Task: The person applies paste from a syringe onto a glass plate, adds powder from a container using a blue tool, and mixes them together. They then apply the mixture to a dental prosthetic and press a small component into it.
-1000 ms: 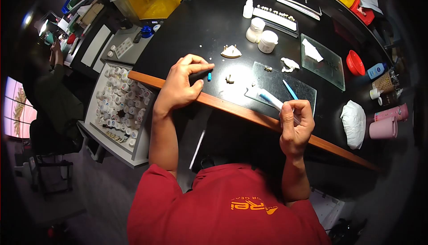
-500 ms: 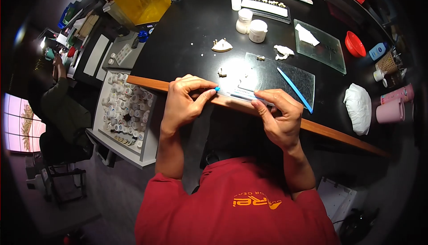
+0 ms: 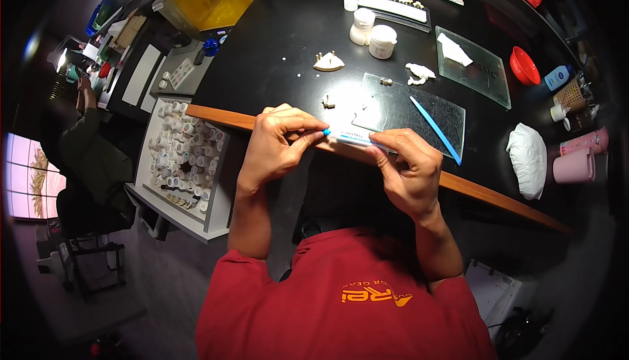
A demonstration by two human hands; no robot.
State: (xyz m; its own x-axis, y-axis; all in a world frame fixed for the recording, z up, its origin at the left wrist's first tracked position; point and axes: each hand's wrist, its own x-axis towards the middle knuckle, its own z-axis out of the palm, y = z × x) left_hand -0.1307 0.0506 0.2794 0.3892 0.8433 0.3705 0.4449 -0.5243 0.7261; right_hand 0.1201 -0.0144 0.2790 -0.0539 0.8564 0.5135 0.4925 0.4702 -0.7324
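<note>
The fingers of the left hand (image 3: 276,150) are nearly closed, thumb and index fingertip pinching a small bright-blue plastic cap (image 3: 326,132), with the others curled behind. The right hand (image 3: 413,170) grips the right end of a slim white tube with blue lettering (image 3: 352,137) between thumb and index finger, the remaining fingers loosely bent. The tube lies lengthwise above the front wooden edge (image 3: 498,201) of the black desk (image 3: 262,65), its left end meeting the cap; whether the two are joined, I cannot tell. Beyond the tube is the near-left corner of a scratched clear glass slab (image 3: 400,114), with a long blue pointed stick (image 3: 436,131) lying along its right side, reaching the near-right corner. A small metallic piece (image 3: 328,102) sits left of the slab.
</note>
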